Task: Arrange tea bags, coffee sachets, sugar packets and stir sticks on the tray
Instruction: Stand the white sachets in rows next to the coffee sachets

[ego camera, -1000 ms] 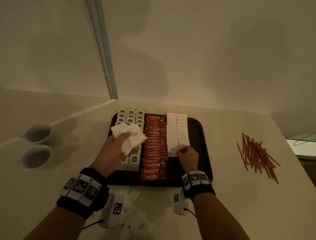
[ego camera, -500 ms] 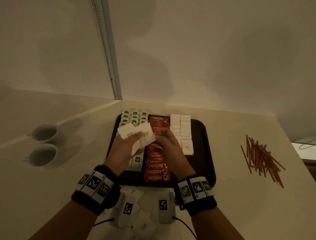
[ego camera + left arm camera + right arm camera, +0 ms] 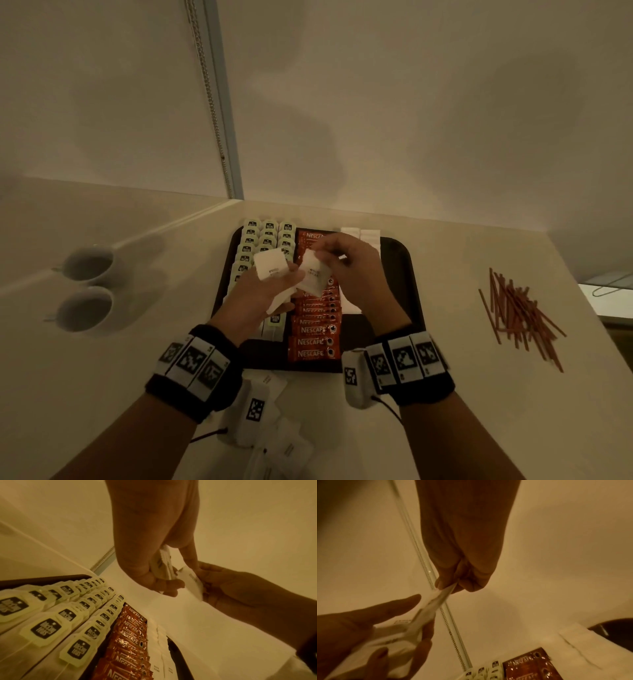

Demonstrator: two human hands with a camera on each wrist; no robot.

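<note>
A dark tray (image 3: 400, 270) holds rows of tea bags (image 3: 269, 234), a column of red coffee sachets (image 3: 313, 337) and white sugar packets (image 3: 370, 236) laid in rows. Above it my left hand (image 3: 270, 291) grips a small stack of sugar packets (image 3: 270, 269). My right hand (image 3: 349, 270) pinches one sugar packet (image 3: 313, 275) at the edge of that stack; the same packet (image 3: 436, 601) shows between thumb and finger in the right wrist view. Brown stir sticks (image 3: 517, 313) lie in a loose pile on the counter, right of the tray.
Two white cups (image 3: 87, 287) stand at the left of the counter. More sugar packets (image 3: 274, 442) lie on the counter in front of the tray, under my wrists. A wall and a bead chain (image 3: 212, 102) rise behind the tray.
My right hand left the sugar rows on the tray, moved left to the stack in my left hand and took hold of one packet. The left hand kept its stack.
</note>
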